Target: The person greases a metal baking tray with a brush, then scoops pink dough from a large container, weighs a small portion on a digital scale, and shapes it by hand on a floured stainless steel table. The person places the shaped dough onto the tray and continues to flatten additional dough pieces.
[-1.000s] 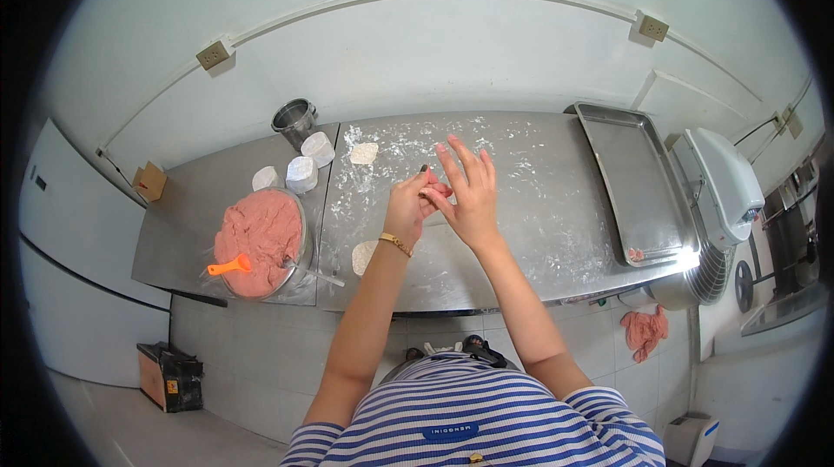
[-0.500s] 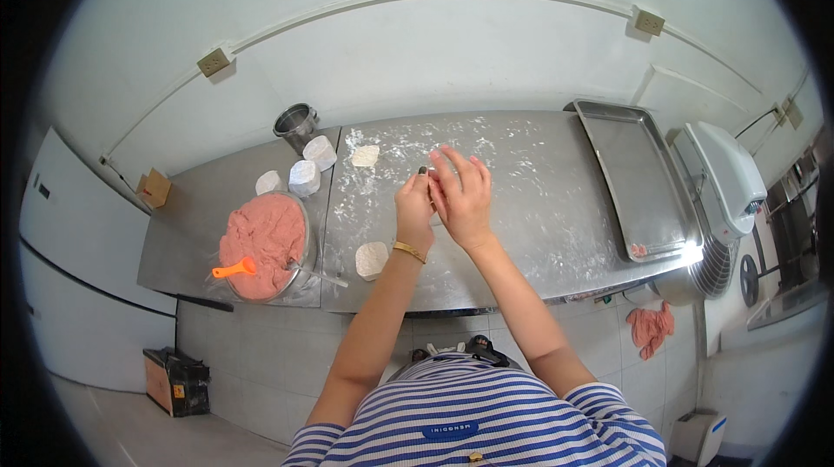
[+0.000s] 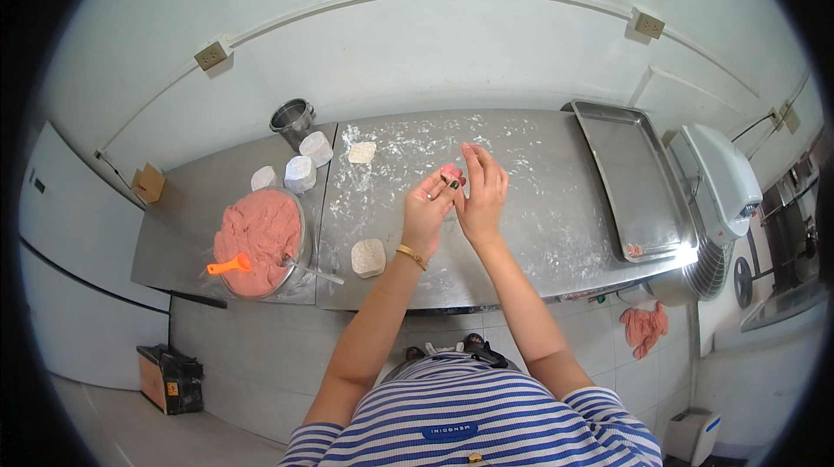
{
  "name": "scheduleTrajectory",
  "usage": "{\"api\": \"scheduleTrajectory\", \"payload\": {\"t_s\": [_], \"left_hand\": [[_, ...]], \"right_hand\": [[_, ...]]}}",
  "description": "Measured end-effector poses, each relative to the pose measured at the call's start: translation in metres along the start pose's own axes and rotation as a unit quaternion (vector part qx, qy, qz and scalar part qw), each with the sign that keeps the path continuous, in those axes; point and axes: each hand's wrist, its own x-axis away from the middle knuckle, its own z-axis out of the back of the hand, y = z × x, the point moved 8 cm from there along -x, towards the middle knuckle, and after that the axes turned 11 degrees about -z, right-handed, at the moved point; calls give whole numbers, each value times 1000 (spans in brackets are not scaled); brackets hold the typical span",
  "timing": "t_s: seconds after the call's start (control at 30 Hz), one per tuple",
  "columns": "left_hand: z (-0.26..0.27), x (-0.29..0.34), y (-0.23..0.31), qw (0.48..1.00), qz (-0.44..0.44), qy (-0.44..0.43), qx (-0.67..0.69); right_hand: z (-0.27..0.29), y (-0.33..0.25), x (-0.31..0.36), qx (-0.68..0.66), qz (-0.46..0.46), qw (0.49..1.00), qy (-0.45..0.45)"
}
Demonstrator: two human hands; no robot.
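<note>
My left hand (image 3: pixel 427 206) is closed over the middle of the steel table (image 3: pixel 530 232), its fingers curled and thumb bent in. Something pinkish shows at its fingertips, too small to make out. Right beside it, my right hand (image 3: pixel 483 198) has its fingers stretched upward, the palm turned toward the left. A pale stack of what look like dough wrappers (image 3: pixel 368 258) lies by my left forearm, with a thin pale wrapper (image 3: pixel 362 152) farther back on floured steel. At the left stands a bowl (image 3: pixel 304 250) of pink minced filling (image 3: pixel 256 232), with an orange-handled tool (image 3: pixel 229 264) in it.
White floury stacks (image 3: pixel 301 173) stand behind the bowl beside a dark metal container (image 3: pixel 294 119). A large metal tray (image 3: pixel 638 180) lies at the right, a pinkish bit in its near corner. Past it is a white scale (image 3: pixel 717 180). A pink cloth (image 3: pixel 645 330) hangs below.
My hands have drawn apart slightly. The left has turned so its fingertips show, and the right fingers have come closer together and point up.
</note>
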Motion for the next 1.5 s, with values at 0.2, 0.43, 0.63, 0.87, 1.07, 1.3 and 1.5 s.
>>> {"api": "scheduleTrajectory", "payload": {"t_s": [0.2,0.43,0.63,0.87,1.07,1.3,1.5], "left_hand": [[13,-11,-25,999,10,30,-3],[53,-39,-64,994,85,70,16],[-9,-14,-41,973,109,-46,200],[-35,-13,-14,847,-190,-210,-451],[71,-32,-62,748,-212,-137,-614],[-19,-8,-26,974,60,-172,131],[-24,-8,30,977,-38,-210,-15]], "right_hand": [[2,-7,1,15,24,1000,-3],[-24,-36,35,-34,179,967,-180],[-51,20,15,28,121,966,-229],[-92,97,24,-477,-500,629,-356],[-28,6,2,-675,-317,566,-352],[-40,26,16,-103,67,961,-249],[-55,76,24,228,51,935,-265]]}}
